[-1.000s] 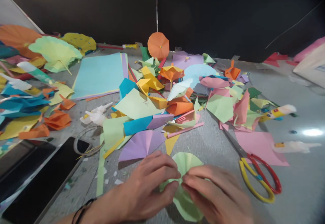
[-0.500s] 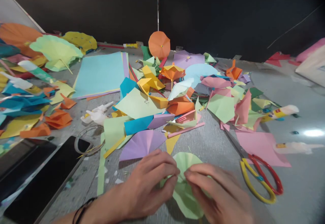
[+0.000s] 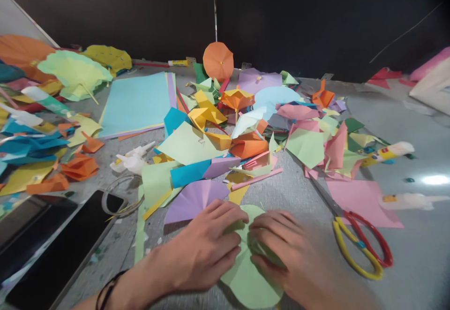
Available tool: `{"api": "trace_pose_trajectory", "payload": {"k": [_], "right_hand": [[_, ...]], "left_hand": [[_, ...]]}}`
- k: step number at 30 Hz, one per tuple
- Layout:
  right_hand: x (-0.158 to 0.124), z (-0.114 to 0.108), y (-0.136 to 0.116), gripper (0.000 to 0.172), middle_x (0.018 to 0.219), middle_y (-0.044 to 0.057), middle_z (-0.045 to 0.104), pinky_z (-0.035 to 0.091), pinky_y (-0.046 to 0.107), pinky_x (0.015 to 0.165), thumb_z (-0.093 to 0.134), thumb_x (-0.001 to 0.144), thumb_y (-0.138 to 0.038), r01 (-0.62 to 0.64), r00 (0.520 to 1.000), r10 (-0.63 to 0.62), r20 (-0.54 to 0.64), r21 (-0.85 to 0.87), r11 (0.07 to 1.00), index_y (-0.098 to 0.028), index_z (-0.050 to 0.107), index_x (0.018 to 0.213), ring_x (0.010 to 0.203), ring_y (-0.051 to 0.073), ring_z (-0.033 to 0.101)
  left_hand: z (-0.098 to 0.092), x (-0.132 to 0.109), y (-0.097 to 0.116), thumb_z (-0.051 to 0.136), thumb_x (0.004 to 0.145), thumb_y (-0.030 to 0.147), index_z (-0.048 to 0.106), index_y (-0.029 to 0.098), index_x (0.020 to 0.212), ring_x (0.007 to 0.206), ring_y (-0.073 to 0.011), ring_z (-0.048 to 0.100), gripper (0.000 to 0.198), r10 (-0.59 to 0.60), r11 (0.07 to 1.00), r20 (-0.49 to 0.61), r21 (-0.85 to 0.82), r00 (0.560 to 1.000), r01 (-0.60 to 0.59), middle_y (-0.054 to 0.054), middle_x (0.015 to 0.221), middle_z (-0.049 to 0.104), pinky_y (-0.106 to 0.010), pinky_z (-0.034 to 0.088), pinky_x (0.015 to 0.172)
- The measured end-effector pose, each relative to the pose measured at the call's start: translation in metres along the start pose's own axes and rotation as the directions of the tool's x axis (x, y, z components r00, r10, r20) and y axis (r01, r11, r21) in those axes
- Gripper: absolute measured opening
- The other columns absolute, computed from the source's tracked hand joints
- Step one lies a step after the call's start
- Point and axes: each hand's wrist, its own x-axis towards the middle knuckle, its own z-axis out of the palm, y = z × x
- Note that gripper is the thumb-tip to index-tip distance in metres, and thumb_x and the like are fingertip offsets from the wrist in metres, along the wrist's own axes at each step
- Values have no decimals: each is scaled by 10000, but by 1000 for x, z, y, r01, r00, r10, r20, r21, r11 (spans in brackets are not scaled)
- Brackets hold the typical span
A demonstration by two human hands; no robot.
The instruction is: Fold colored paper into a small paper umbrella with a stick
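A light green round paper (image 3: 251, 277) with fold lines lies in front of me at the bottom middle. My left hand (image 3: 207, 244) curls its fingers over the paper's left part, with the fingertips near its centre. From the other side my right hand (image 3: 284, 249) grips the paper's right part, its fingers bent and partly hiding it. Some of the paper's edge is covered by both hands. Just beyond my left hand is a purple pleated paper fan (image 3: 197, 202). Scissors (image 3: 362, 244) with red and yellow handles rest to the right of my right hand.
Two dark phones (image 3: 66, 249) lie at the left, a coil of wire (image 3: 123, 197) by them. Colored paper scraps (image 3: 193, 143) cover the middle. A blue paper stack (image 3: 137, 101), paper umbrellas (image 3: 218, 61), a glue stick (image 3: 388, 154) and a pink sheet (image 3: 362, 202) lie about.
Both hands have shifted on the green paper. The left fingers now reach further over its top part, and the right hand lies flatter across its right side. The view has tilted slightly.
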Motion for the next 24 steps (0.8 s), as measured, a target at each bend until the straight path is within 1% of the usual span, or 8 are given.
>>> {"api": "trace_pose_trajectory", "payload": {"k": [3,6,8,11,15,24], "right_hand": [[-2,2,2,326,1157,45,730,585,442,892,777,861,-41,-45,999,45,5,-36,998,-210,670,1119,1057,272,677],[-3,1,2,315,1144,51,726,593,453,857,779,867,-58,-56,998,56,-2,-80,995,-211,668,1119,1035,283,678],[-4,0,3,321,1139,53,725,595,458,843,784,865,-63,-55,998,55,0,-91,994,-212,669,1124,1030,288,678],[-5,0,4,337,1146,57,721,598,466,838,795,857,-66,-56,998,56,-4,-99,994,-212,671,1135,1031,293,677],[-5,3,5,320,1128,59,723,600,473,828,805,851,-71,-52,999,52,-8,-109,993,-208,675,1110,1016,296,676],[-2,0,2,323,1125,49,729,594,446,829,825,842,-75,-67,998,68,4,-119,991,-211,676,1094,1021,288,685]], "left_hand": [[-1,-1,-2,572,993,105,670,146,932,1136,-248,610,122,15,1000,15,-1,1000,-15,-103,1259,663,-439,462,1014],[-2,-1,-3,560,1003,100,682,148,967,1140,-247,605,135,-2,1000,-14,18,1000,3,-96,1267,667,-448,449,1043],[-1,-2,-4,560,1009,106,683,149,971,1117,-242,608,136,-18,1000,-26,24,999,19,-93,1261,670,-440,458,1022],[0,-1,-5,572,1007,117,675,149,947,1108,-244,613,124,-25,999,-37,33,999,26,-94,1245,672,-437,470,997],[2,-1,-5,592,997,120,656,149,908,1117,-245,623,113,-24,999,-43,39,999,25,-95,1244,671,-435,477,1003],[5,-3,-5,619,997,144,616,159,842,1086,-236,643,156,-43,997,-51,62,998,46,-87,1223,671,-426,500,985]]}}
